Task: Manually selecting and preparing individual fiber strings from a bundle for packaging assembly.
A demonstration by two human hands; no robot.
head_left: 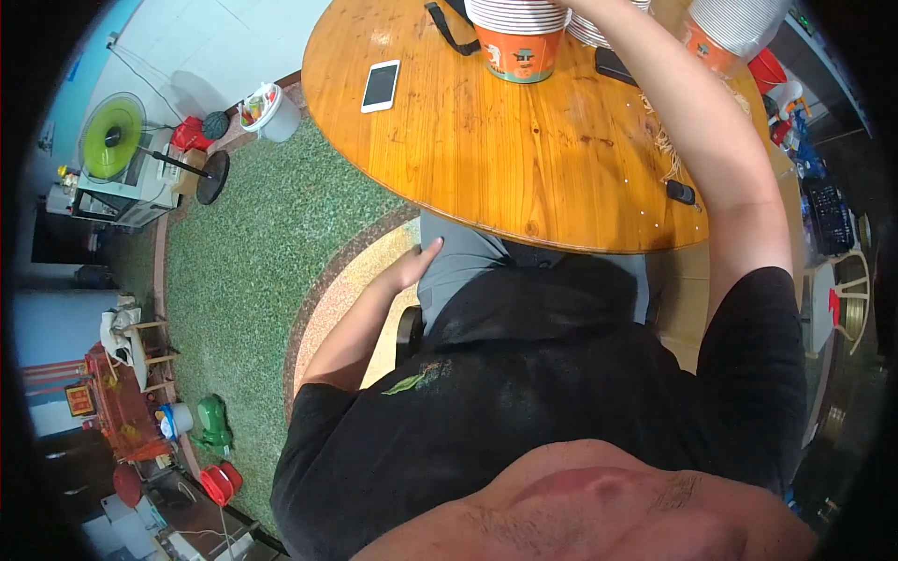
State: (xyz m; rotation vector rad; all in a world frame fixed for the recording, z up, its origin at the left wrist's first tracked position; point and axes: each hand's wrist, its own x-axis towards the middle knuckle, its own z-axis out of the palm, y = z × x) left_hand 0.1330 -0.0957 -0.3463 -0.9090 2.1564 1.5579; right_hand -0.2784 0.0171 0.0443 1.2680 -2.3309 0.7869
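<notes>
Seen from above, sitting at a round wooden table. Left hand resting flat on the grey-trousered thigh, just under the table's near edge, fingers loose and open, holding nothing. Right arm stretched up and across the table toward the far side. Right hand mostly cut off by the top edge of the view, near the top of the stack of paper bowls; hard to tell whether open or closed, or whether gripping a bowl. Maybe just touching the top of the stack.

Stack of orange and white bowls standing upright at the far middle of the table. Second stack of bowls tilted at the far right, behind the right arm, which hides part of it. More white bowl rims between the two stacks, partly hidden too.

White phone lying flat on the left part of the table, well apart from the bowls. Black strap beside the middle stack. Dark phone near the arm. Small black object by the right edge of the table, near some pale thin strands.

Green speckled floor on the left. Green fan standing there, and a white bucket beside the table. Red cabinet lower left. White chair on the right.
</notes>
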